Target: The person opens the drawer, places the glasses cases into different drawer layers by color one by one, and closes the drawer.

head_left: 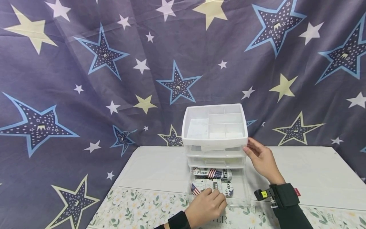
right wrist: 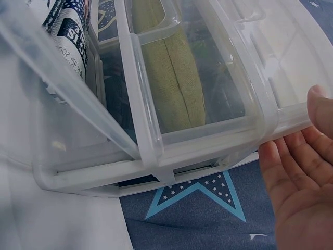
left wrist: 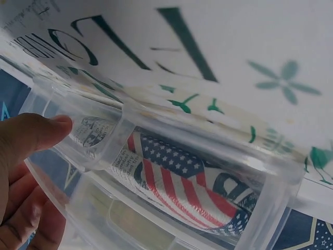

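A white plastic drawer unit [head_left: 215, 140] stands on the table with its clear bottom drawer [head_left: 240, 190] pulled out. Two rolled-looking bundles with newspaper and American flag print, the rear bundle [head_left: 211, 173] and the front bundle [head_left: 212, 187], lie in that drawer. My left hand [head_left: 207, 205] grips the drawer's front edge, thumb on the clear front and fingers curled below in the left wrist view. With my right hand [head_left: 262, 160] I hold the unit's right side near the upper front corner, thumb in front and fingers along the side.
An olive-green cloth item [right wrist: 174, 78] shows through the drawer above. The unit's top tray [head_left: 198, 127] has several compartments. A leaf-and-flower printed cloth [head_left: 148, 206] covers the table's front part. Behind hangs a dark star-patterned curtain [head_left: 128, 47].
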Demonstrator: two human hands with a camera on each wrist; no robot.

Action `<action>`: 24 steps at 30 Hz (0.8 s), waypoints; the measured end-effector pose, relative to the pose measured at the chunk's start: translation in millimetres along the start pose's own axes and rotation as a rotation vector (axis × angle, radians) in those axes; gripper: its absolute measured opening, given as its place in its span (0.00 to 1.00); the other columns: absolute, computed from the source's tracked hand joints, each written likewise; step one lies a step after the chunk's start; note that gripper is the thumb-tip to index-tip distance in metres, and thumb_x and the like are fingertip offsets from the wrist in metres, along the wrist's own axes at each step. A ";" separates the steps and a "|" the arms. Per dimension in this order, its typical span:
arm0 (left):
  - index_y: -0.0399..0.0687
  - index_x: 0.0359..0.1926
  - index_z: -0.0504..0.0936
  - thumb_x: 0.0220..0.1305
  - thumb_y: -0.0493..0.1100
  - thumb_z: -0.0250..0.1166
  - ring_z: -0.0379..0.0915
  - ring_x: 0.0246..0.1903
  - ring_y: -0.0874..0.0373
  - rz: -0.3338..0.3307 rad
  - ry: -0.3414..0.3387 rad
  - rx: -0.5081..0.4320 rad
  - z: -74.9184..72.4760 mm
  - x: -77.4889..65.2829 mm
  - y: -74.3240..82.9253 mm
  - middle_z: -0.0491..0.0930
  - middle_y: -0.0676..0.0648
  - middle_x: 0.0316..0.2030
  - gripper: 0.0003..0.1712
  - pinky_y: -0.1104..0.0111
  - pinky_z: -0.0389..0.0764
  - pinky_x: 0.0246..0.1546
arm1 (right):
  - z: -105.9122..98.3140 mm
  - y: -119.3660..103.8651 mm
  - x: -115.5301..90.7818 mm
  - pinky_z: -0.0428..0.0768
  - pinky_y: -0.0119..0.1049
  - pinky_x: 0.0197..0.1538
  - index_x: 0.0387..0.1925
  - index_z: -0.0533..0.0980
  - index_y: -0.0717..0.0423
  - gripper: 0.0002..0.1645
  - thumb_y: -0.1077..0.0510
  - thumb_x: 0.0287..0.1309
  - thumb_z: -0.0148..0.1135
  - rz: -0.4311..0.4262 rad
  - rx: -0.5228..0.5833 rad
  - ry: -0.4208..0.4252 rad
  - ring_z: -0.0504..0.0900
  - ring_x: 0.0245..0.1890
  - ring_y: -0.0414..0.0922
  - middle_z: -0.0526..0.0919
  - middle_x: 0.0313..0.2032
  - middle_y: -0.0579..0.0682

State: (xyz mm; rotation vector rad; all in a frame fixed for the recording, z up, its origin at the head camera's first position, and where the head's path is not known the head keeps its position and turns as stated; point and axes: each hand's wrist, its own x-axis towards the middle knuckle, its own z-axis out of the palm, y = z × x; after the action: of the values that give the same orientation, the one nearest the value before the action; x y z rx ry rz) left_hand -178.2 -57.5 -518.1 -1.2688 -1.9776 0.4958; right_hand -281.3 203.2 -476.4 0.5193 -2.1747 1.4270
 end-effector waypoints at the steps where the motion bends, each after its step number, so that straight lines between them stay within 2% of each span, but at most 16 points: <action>1: 0.55 0.36 0.84 0.75 0.38 0.47 0.72 0.33 0.64 -0.002 0.004 0.002 -0.2 0.4 -0.2 0.79 0.58 0.35 0.18 0.74 0.71 0.29 | 0.0 0.1 -0.1 0.70 0.12 0.56 0.69 0.69 0.70 0.29 0.59 0.73 0.61 -0.001 0.001 0.000 0.81 0.58 0.60 0.82 0.57 0.68; 9: 0.55 0.36 0.86 0.75 0.35 0.37 0.71 0.32 0.65 0.000 0.035 -0.010 -3.3 2.6 -5.4 0.80 0.59 0.34 0.29 0.75 0.68 0.28 | -0.4 -0.4 0.7 0.70 0.12 0.56 0.69 0.69 0.70 0.29 0.60 0.73 0.61 -0.006 0.012 -0.003 0.80 0.58 0.62 0.81 0.57 0.68; 12: 0.55 0.36 0.86 0.73 0.35 0.39 0.72 0.32 0.65 -0.001 0.031 -0.006 -5.6 3.2 -8.0 0.80 0.58 0.35 0.27 0.75 0.69 0.28 | -0.4 -1.0 1.0 0.71 0.13 0.57 0.69 0.69 0.71 0.29 0.60 0.73 0.61 0.003 0.021 -0.004 0.80 0.58 0.63 0.81 0.57 0.69; 19: 0.54 0.37 0.86 0.74 0.37 0.41 0.72 0.32 0.64 -0.021 0.033 0.011 5.1 -0.5 -6.4 0.80 0.59 0.35 0.25 0.74 0.71 0.29 | 0.3 -0.9 1.0 0.71 0.13 0.57 0.69 0.68 0.72 0.30 0.60 0.73 0.61 0.020 0.028 -0.010 0.79 0.59 0.63 0.80 0.58 0.70; 24: 0.55 0.39 0.86 0.72 0.39 0.47 0.73 0.34 0.64 -0.029 0.009 0.013 6.1 -1.3 -6.3 0.81 0.59 0.37 0.19 0.74 0.72 0.31 | -0.2 0.3 0.9 0.71 0.12 0.57 0.69 0.68 0.72 0.30 0.59 0.73 0.61 0.019 0.026 -0.004 0.80 0.59 0.61 0.80 0.58 0.69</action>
State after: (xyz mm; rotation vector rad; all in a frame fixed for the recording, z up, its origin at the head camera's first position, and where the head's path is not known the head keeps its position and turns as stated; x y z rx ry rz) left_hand -186.4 -61.1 -518.5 -1.2300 -1.9793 0.4871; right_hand -282.1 203.5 -476.1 0.5124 -2.1729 1.4672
